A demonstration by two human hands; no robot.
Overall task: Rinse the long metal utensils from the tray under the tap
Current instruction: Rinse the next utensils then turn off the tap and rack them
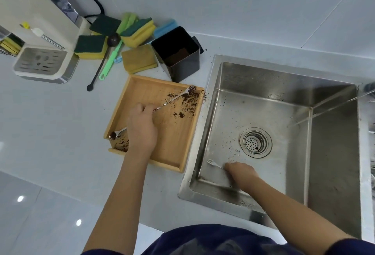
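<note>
Inside the square bamboo tray (171,133), gritty with coffee grounds, the left hand (142,128) curls round a twisted-stem bar spoon (172,98); another spoon (117,133) lies beside it. Right of the tray, the right hand (241,173) pinches a small fork (214,163) in the steel sink (334,153).

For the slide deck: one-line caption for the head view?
Left hand grips a long spoon in the grounds-strewn wooden tray; right hand holds a small fork low in the steel sink.
</note>
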